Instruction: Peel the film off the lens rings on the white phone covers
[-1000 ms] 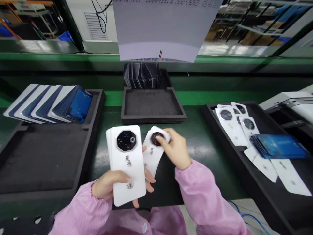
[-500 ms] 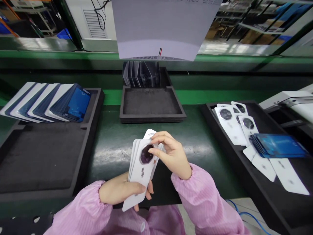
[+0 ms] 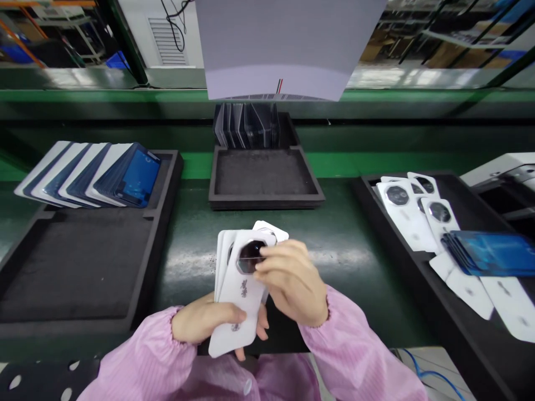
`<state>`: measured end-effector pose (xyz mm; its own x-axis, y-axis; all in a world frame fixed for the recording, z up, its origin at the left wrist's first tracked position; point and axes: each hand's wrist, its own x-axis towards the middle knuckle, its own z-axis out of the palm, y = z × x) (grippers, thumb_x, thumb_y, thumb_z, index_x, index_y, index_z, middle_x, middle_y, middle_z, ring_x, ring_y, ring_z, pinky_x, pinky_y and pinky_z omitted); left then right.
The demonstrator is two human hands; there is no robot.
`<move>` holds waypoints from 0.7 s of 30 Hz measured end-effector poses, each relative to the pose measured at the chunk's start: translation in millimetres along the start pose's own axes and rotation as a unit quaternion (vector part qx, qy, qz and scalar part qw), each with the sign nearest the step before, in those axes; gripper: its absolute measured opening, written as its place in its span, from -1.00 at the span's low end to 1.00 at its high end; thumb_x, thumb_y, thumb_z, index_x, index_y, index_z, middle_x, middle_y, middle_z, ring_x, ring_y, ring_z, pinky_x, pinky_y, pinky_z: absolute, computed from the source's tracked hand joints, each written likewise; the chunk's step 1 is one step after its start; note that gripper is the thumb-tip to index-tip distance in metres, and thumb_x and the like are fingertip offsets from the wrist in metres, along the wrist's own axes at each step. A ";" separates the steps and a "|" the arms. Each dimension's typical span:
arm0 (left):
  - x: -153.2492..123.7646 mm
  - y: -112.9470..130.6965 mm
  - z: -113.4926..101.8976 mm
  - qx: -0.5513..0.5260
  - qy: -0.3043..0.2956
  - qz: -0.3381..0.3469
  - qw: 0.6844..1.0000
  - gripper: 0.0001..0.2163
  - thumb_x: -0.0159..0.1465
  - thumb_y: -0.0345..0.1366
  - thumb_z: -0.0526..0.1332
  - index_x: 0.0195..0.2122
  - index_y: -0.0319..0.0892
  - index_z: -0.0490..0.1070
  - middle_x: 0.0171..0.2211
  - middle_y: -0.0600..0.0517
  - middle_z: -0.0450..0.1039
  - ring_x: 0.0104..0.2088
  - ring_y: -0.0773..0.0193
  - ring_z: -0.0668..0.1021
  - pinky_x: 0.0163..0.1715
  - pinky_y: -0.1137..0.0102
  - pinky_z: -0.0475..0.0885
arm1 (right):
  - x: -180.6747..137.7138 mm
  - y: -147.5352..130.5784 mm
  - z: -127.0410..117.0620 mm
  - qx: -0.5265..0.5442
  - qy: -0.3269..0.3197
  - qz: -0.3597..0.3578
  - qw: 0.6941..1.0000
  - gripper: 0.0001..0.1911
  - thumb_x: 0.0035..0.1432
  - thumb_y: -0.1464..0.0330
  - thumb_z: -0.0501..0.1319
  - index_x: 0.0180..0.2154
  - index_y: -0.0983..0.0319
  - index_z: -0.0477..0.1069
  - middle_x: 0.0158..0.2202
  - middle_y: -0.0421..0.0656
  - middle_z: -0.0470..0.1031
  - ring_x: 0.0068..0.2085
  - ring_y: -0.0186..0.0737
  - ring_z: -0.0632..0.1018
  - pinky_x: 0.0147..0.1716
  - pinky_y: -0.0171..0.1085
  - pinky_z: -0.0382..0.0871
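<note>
My left hand [image 3: 213, 320] is closed around a small fanned stack of white phone back covers [image 3: 232, 334], thumb across the front one. That front cover carries a dark octagonal camera window [image 3: 249, 253] and faces up toward me, tilted. At the window's right side my right hand [image 3: 292, 273] is closed, fingertips pinched together over its edge. A straight, pale edge runs across the window to these fingertips and looks like a thin clear film [image 3: 249, 265]. The right thumb is mostly hidden behind the fingers.
At left, a black foam tray [image 3: 144, 267] bears leaning white and blue covers [image 3: 121, 175]. A smaller tray [image 3: 267, 197] ahead holds dark upright panels [image 3: 246, 125]. The right tray [image 3: 401, 278] carries loose white covers [image 3: 403, 214] and blue-filmed ones [image 3: 497, 253]. A white panel [image 3: 288, 50] hangs above.
My right hand has shifted slightly down, and its fingers have folded closer together at the camera window. The covers in my left hand have fanned a little differently. The view has turned slightly left.
</note>
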<state>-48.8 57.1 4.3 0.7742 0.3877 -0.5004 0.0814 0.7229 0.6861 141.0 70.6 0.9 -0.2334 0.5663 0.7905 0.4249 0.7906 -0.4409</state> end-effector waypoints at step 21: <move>-4.8 6.2 -0.4 -0.068 -0.056 0.014 0.996 -0.69 -0.02 -0.36 0.08 -0.31 -0.32 0.53 -0.46 -0.04 0.54 -0.45 0.22 0.56 -0.42 0.41 0.42 | -1.4 -9.3 -0.3 0.044 -0.024 -0.106 0.993 -0.75 0.24 0.49 -0.02 -0.27 0.35 0.44 -0.36 -0.04 0.56 -0.17 -0.19 0.57 -0.25 -0.24 0.53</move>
<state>-52.3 59.9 10.7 0.8410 0.3481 -0.4142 -0.0218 0.7867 0.6170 137.6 62.3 4.0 -0.3520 0.3937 0.8492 0.2850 0.9092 -0.3034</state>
